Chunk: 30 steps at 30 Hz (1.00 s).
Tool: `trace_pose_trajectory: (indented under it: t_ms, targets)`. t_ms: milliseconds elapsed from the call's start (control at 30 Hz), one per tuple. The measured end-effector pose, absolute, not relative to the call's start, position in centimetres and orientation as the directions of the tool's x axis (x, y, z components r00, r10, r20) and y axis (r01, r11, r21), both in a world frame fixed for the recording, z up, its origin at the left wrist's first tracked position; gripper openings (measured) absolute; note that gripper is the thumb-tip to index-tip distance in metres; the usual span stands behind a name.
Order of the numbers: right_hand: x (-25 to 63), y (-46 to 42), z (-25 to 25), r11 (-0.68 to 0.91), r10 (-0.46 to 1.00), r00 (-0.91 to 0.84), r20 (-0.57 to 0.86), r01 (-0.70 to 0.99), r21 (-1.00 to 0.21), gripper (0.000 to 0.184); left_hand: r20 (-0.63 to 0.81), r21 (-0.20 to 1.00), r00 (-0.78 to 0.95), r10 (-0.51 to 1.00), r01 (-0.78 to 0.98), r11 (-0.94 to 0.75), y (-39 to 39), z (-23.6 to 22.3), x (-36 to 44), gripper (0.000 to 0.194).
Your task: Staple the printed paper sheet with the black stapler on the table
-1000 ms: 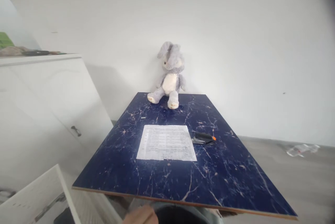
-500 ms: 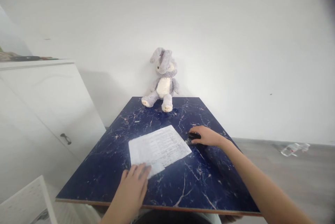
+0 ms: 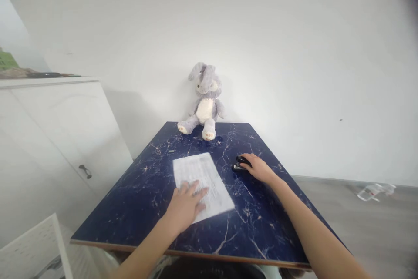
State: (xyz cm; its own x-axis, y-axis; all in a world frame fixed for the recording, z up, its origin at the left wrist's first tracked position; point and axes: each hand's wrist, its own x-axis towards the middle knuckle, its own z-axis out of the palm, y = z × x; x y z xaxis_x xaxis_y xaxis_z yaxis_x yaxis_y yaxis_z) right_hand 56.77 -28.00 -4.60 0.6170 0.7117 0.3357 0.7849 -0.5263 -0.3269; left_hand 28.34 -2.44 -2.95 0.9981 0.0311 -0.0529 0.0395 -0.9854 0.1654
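A printed sheet of paper [image 3: 199, 174] lies turned at an angle on the dark blue marbled table [image 3: 140, 192]. My left hand [image 3: 185, 206] rests flat on the sheet's near end, fingers spread. To the right, my right hand [image 3: 257, 168] is wrapped over a black stapler [image 3: 239, 165] that sits on the table; only the stapler's left end shows past my fingers.
A grey and white plush rabbit [image 3: 204, 101] sits at the table's far edge against the white wall. A small dark object [image 3: 171, 151] lies left of the paper. A white cabinet [image 3: 58, 135] stands to the left. A clear plastic bottle [image 3: 375, 191] lies on the floor at right.
Both hands came into view and reached onto the table. My left hand slid onto the paper and turned it. My right hand closed over the stapler and shifted it slightly.
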Motion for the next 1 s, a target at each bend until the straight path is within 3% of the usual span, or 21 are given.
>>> trace_pose_trajectory:
  t_ms: [100,167,267,367,633,833,1000]
  targets:
    - [56.5,-27.9,-5.0,-0.533,0.693,0.628,0.352,0.777,-0.336,0.036,-0.058,0.091,0.989,0.133,0.138,-0.986,-3.6,-2.1,32.1,0.047]
    - [56.4,-27.9,-5.2,-0.531,0.695,0.617,0.369,0.786,-0.315,0.035,-0.07,0.074,0.997,0.046,0.051,-0.996,-2.9,-1.2,34.9,0.044]
    - [56.3,-27.9,-5.3,-0.532,0.697,0.611,0.375,0.792,-0.299,0.035,-0.081,0.158,0.982,-0.171,-0.156,-0.975,-1.0,-1.0,38.6,0.071]
    - [56.3,-27.9,-5.2,-0.509,0.7,0.601,0.386,0.799,-0.32,0.035,-0.053,0.246,0.967,-0.249,-0.229,-0.942,-0.1,-2.8,40.9,0.063]
    - [55.4,-27.2,-4.9,-0.371,0.772,0.503,0.388,0.853,-0.366,0.035,0.282,0.206,0.958,0.056,-0.003,-0.979,-1.8,-6.3,42.6,0.043]
    - [55.0,-25.7,-5.5,-0.331,0.761,0.48,0.437,0.866,-0.376,0.035,0.316,0.265,0.916,-0.248,-0.336,-0.904,-1.9,-5.4,42.4,0.035]
    - [54.8,-25.7,-5.2,-0.323,0.772,0.46,0.439,0.878,-0.352,0.037,0.216,0.314,0.911,-0.352,-0.406,-0.858,-1.6,-5.3,42.0,0.041]
